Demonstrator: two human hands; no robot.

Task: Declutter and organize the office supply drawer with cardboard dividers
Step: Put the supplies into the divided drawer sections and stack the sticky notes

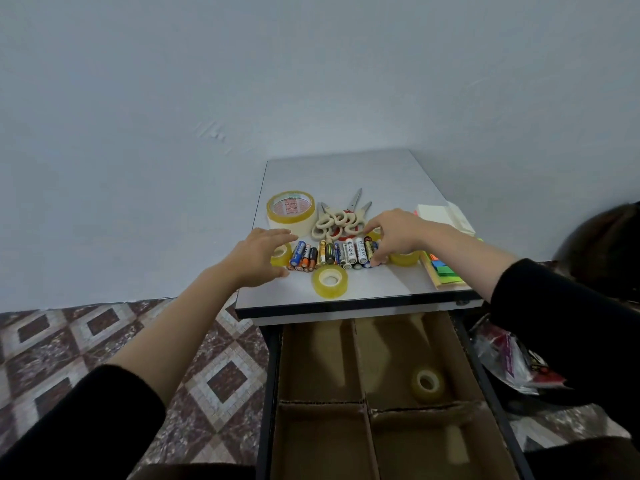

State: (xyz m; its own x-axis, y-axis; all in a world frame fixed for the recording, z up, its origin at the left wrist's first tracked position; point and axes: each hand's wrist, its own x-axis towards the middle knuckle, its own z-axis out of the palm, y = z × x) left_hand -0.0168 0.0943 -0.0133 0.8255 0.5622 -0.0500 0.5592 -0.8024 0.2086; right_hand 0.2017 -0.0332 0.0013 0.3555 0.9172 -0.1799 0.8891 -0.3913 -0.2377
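On desk top (pixel 381 174), battery row (pixel 332 253) between hands: left hand (pixel 258 254) spread, empty; right hand (pixel 394 233) loosely cupped, touching row's right end, gripping nothing.

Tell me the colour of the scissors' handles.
Cream, on the scissors; the head view shows it best.

place: likely a room in a home | evidence: patterned mosaic floor (pixel 104 341), bare pale wall (pixel 242 81), small table (pixel 363 174), cardboard-lined drawer (pixel 318 368)

Between my fingers (pixel 277 233) lie perhaps a dozen batteries (pixel 332 254); just beyond them, three scissors (pixel 341 220); around them, five tape rolls (pixel 330 279); a sixth nearer me.
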